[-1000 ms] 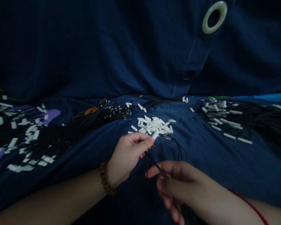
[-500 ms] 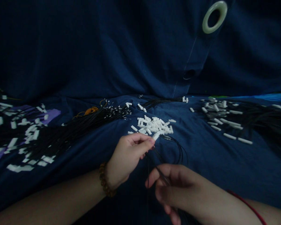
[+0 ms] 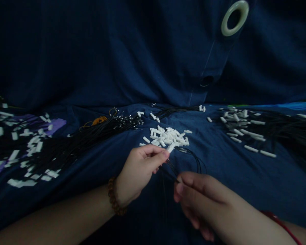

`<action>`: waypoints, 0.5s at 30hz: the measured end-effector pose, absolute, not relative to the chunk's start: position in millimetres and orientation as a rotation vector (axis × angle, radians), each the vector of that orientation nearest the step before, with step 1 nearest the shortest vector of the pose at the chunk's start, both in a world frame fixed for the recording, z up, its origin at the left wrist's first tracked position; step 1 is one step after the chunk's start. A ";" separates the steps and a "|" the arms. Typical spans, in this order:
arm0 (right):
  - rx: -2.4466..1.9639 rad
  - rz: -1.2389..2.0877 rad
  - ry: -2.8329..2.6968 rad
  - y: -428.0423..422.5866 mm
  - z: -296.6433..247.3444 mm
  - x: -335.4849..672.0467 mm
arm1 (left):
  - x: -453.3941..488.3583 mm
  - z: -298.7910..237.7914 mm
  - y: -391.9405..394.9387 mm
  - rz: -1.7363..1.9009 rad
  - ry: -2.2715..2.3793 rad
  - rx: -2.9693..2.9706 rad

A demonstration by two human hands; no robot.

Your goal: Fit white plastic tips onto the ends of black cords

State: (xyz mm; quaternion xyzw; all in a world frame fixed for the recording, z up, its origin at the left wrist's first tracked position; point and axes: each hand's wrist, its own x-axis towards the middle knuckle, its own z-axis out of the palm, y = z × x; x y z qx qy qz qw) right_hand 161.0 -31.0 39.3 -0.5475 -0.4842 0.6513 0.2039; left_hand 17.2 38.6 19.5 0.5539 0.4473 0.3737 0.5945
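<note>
- While the head view looks down on a dark blue cloth (image 3: pixel 244 178), the left hand (image 3: pixel 139 170) and right hand (image 3: pixel 201 202) work close together just below the middle of the frame.
- The left hand's grip is pressed together, thumb and fingers pinching a white tube (image 3: pixel 171 147) by one end, just in front of the heap.
- The right hand's grip pinches a thin black cord (image 3: pixel 177 180) near its tip; the cord's tip and the tube are near each other but apart, and the tube's bore is too small to see.
- A loose heap of white tubes (image 3: pixel 165 136) lies ahead of the hands, with many left in it.
- A bundle of black cords (image 3: pixel 91 141) with metal ends lies to the left, near scattered white pieces (image 3: pixel 34 146).
- To the right, another black cord bundle (image 3: pixel 290 132) lies among more white tubes (image 3: pixel 250 136); whether those tubes are fitted on cords is hard to tell.
</note>
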 end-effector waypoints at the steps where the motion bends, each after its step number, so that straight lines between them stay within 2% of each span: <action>1: -1.526 1.784 -1.396 -31.2 41.0 162.5 | 17.1 19.7 38.4 0.869 1.037 1.286; 3: -1.473 1.779 -1.427 -31.8 45.0 163.9 | 17.1 20.3 38.0 0.873 1.032 1.286; 9: -1.291 2.049 -1.390 -34.0 54.4 158.6 | 17.0 22.1 37.3 0.885 1.029 1.291; 11: -1.274 1.951 -1.495 -34.0 53.2 158.0 | 17.1 22.8 37.0 0.883 1.032 1.276; 15: -1.334 1.461 -1.789 -34.4 44.4 158.7 | 17.3 24.2 36.2 0.883 1.035 1.261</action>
